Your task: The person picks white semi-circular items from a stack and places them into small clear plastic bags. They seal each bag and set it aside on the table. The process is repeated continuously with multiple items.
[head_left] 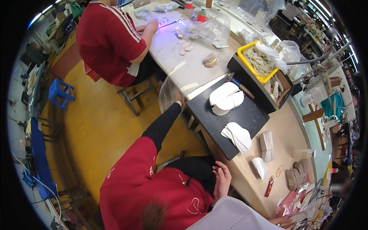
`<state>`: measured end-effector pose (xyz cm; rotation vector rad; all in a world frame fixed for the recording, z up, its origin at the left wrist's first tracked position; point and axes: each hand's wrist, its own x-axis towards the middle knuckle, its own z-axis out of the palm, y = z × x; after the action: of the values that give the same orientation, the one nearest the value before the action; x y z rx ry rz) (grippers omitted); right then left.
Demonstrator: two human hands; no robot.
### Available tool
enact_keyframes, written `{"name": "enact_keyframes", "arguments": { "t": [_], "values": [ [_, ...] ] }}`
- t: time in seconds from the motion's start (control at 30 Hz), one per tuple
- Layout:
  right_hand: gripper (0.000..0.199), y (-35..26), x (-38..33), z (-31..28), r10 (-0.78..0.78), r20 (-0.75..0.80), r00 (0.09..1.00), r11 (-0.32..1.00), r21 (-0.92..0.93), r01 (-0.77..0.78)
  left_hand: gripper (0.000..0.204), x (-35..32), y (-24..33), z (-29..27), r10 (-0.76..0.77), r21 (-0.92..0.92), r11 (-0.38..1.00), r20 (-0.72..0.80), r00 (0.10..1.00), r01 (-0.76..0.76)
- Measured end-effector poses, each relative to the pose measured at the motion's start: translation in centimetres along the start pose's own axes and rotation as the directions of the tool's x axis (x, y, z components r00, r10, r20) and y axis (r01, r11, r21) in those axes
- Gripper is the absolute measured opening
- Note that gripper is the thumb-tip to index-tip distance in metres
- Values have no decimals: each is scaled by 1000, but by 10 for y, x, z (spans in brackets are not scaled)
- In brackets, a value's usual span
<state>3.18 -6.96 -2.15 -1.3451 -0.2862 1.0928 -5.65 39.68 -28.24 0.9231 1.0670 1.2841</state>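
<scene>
Seen from above at a long workbench, only a sliver of the person's right hand shows at the lower edge of the view, lying against a large white sheet-like piece that fills the bottom of the frame close to the camera; whether the hand grips it cannot be told, and the left hand is out of view. Just beyond the hand, at the near end of the bench, lie a red tube, two rubber bands and a row of tan shoe-sole cutouts, with a stack of white cutouts and a single folded white piece a little farther in. A black board sits at the bench's front edge and carries two fanned piles of white sole-shaped pieces. Behind it, a yellow tray holds more tan cutouts. A seated co-worker in red stretches a black-sleeved arm to a clear plastic bag at the bench's front edge, the other hand resting open-fingered beside the board's near corner. A second co-worker in a red shirt works at the far end of the bench. A blue stool stands on the yellow floor.
</scene>
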Motion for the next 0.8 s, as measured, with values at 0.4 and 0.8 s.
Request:
{"name": "enact_keyframes", "arguments": {
  "t": [0.4,0.8],
  "values": [
    [24,-1,12,-3,14,-28,1000,1000,18,-13,25,-14,40,-17,-452,848,-46,454,768,-529],
    [22,-15,20,-8,-79,-79,994,997,-9,79,22,-4,69,-46,-710,667,-250,367,601,-702]
  ]
}}
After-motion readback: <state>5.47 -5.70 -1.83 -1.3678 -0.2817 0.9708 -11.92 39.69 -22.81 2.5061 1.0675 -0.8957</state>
